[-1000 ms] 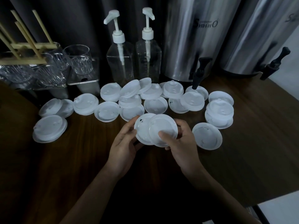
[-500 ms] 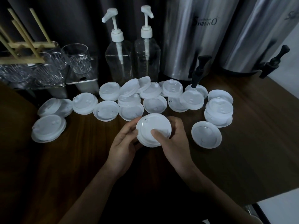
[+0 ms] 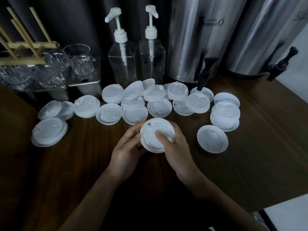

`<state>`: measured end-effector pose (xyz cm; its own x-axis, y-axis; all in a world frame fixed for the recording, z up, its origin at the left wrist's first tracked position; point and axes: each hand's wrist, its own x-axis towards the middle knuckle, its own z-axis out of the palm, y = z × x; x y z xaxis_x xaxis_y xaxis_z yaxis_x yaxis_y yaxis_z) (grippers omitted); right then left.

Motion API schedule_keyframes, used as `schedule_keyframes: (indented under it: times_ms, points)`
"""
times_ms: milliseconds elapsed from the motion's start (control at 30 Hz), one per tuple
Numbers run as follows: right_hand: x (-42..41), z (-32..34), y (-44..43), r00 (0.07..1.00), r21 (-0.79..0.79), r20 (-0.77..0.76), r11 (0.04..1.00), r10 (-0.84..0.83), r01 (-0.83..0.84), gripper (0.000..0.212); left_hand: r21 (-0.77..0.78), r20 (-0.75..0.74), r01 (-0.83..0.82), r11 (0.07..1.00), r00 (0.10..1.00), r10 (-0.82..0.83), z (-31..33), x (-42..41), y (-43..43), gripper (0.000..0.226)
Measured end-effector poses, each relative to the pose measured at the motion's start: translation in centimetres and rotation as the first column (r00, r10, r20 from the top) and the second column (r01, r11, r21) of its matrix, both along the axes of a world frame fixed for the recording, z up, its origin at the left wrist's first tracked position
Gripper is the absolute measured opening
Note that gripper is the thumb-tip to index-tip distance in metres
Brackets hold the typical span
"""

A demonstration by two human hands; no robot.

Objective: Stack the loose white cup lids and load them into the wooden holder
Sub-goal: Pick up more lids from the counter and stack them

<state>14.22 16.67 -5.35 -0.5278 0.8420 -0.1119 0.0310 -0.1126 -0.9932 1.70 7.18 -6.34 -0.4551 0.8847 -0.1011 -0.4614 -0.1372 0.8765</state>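
Observation:
A small stack of white cup lids (image 3: 153, 130) is held between both hands just above the dark wooden counter (image 3: 83, 164). My left hand (image 3: 126, 147) grips its left rim with curled fingers. My right hand (image 3: 176, 150) grips the right side, thumb pressed on the top lid. Several loose white lids (image 3: 135, 102) lie scattered in a band behind the hands, one lid (image 3: 212, 139) lying to the right. The wooden holder (image 3: 21, 45), made of thin sticks, stands at the far left above the glasses.
Clear glasses (image 3: 78, 60) sit in metal trays at the back left. Two clear pump bottles (image 3: 123, 60) stand at the back centre. Two steel drink urns (image 3: 200, 39) with black taps (image 3: 205, 72) stand at the back right. The counter's edge runs at the lower right.
The two lids, side by side a second ago, have been slid together into one stack between my hands.

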Motion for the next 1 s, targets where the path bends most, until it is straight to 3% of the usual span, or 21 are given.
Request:
schedule_keyframes:
  times_ms: [200, 433, 600, 867, 1000]
  points:
    - [0.2, -0.1, 0.6, 0.995, 0.05, 0.026, 0.995, -0.091, 0.09, 0.012, -0.018, -0.032, -0.013, 1.0, 0.999, 0.012, 0.0, 0.3, 0.1, 0.035]
    - [0.6, -0.3, 0.9, 0.996, 0.056, 0.014, 0.994, -0.094, 0.093, 0.015, -0.023, -0.085, -0.042, 0.999, 0.996, 0.04, 0.1, 0.7, 0.3, 0.034]
    - [1.2, 0.2, 1.2, 0.994, 0.094, -0.015, 0.99, -0.105, 0.106, 0.016, -0.024, -0.147, 0.041, 0.999, 0.988, -0.044, 0.3, 0.7, 0.1, 0.04]
    - [4.1, 1.1, 1.3, 0.99, 0.3, 0.084, 0.95, -0.113, 0.083, 0.031, -0.044, -0.186, 0.057, 0.997, 0.98, -0.064, 0.2, 0.8, 0.2, 0.042]
    - [6.3, 0.8, 1.8, 0.962, 0.579, 0.132, 0.806, -0.241, 0.123, 0.029, -0.055, -0.216, 0.057, 0.997, 0.974, -0.068, 0.0, 0.8, 0.3, 0.044]
